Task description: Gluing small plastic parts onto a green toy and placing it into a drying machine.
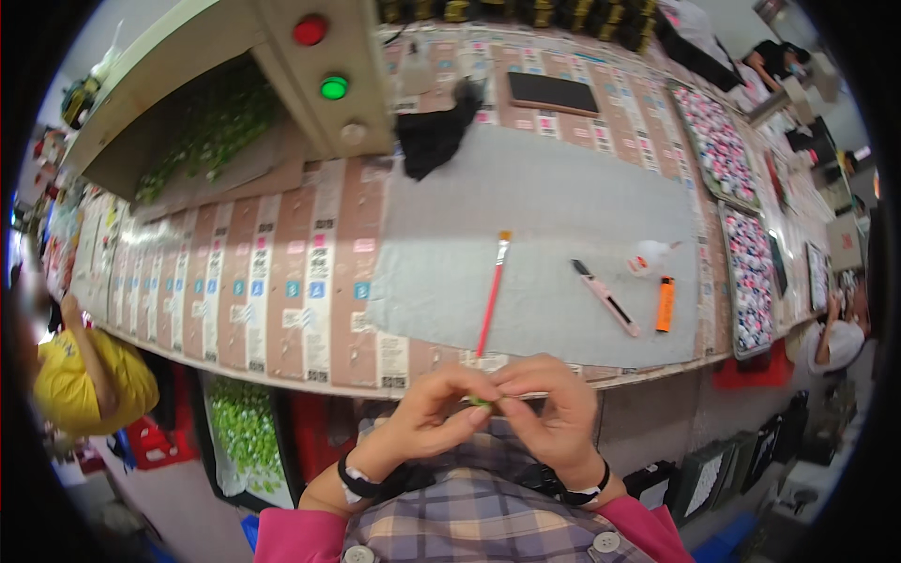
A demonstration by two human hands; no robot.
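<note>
My left hand (439, 413) and my right hand (552, 413) meet just off the table's front edge, above my checked apron. Between their fingertips is a small green piece (481, 403), perhaps a leaf or artificial flower part; most of it is hidden. Both hands are closed in a pinch around it. On the grey cloth ahead lies a red-handled brush (492, 296), its handle end toward my hands. Farther right are a pink and black pen-like cutter (606, 298), an orange lighter (665, 305) and a small white bottle (649, 258).
A machine with red and green buttons (333, 87) stands at the far left, leafy green pieces (211, 141) inside. Beyond the grey cloth (554, 188) are a black cloth (434, 139) and a phone (554, 93). Trays of pink-and-white pieces (748, 281) line the right. Greens fill a bin (247, 436) below.
</note>
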